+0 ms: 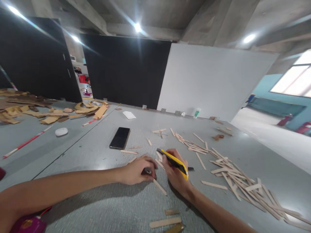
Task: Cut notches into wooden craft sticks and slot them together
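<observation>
My right hand (175,173) is closed around a yellow and black utility knife (175,162), its front end pointing up and to the left. A dark strip pokes out just right of that hand. Beside it, on the left, my left hand (139,170) is curled low over the table, thumb and fingers drawn together at the upper end of a flat wooden craft stick (159,187). The exact contact of its fingertips is partly hidden. A few more sticks lie under and between both hands, and another stick (129,151) rests just beyond the left one.
A large heap of craft sticks (239,181) spreads across the grey table (116,207) to the right. A phone (120,138), white earbud case (61,131) and red-white striped rod (28,141) lie left. Brownish scraps (50,113) line the back left. Black and white panels stand behind.
</observation>
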